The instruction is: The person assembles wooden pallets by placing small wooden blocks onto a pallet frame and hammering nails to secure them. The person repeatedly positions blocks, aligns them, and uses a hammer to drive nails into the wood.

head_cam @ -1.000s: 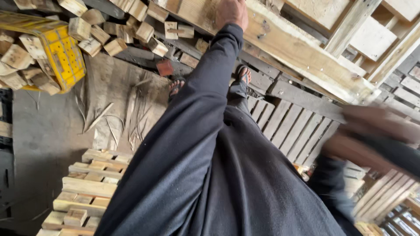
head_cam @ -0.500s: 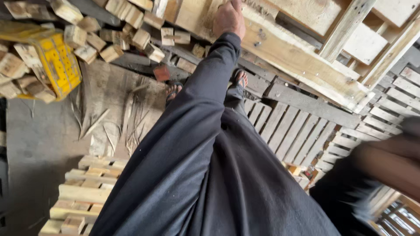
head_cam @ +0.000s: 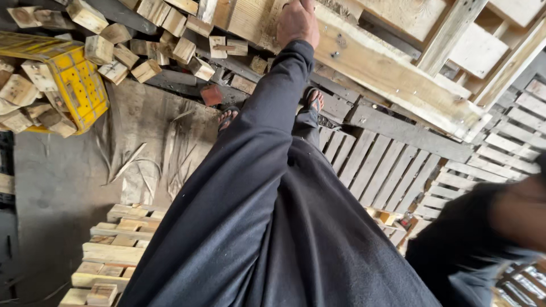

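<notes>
Your left hand lies flat on the tilted wooden pallet, arm stretched out in a dark sleeve. Below the pallet your 2 sandalled feet stand by a grey pallet. Left of the pallet, loose wood blocks surround a yellow crate. Your right hand is blurred at the frame's edge.

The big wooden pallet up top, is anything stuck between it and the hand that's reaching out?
Nothing visible. The left hand already rests flat on the wooden pallet, on its pale board, with no gap showing. The loose wood blocks lie off to one side on the floor. The right hand is a blur at the picture's edge, apart from the pallet.
</notes>
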